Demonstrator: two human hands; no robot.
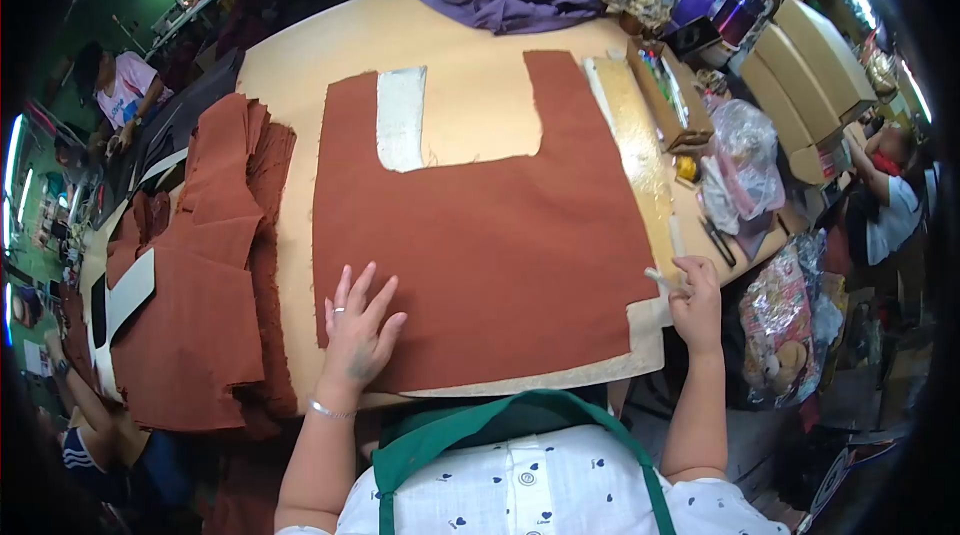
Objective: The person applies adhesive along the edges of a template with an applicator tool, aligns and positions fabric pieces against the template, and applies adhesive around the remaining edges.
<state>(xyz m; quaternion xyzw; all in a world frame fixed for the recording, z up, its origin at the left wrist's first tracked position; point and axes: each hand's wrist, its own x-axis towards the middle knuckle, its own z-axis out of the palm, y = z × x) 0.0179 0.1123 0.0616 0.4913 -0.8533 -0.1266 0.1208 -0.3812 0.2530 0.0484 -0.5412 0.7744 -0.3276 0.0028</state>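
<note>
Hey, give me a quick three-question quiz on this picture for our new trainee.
1. True or false: the left hand has its fingers spread over the U-shaped rust-brown cloth piece.

2. Which hand pinches the small whitish stick?
A) left hand
B) right hand

3. Fill in: as the wearer sees it, the layered pile of rust-brown cloth lies to the ___ of the U-shaped piece.

Key: 1 true; 2 B; 3 left.

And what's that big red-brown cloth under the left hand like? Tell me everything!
The red-brown cloth lies flat on the pale table, woven-looking and mostly smooth. A wide notch in its far edge leaves two arms. Loose threads show along its edges. Pale sheeting peeks out in the notch and along the near edge. The left hand rests on it, spread; the right hand, holding a small pale stick, is beside its right edge.
</note>
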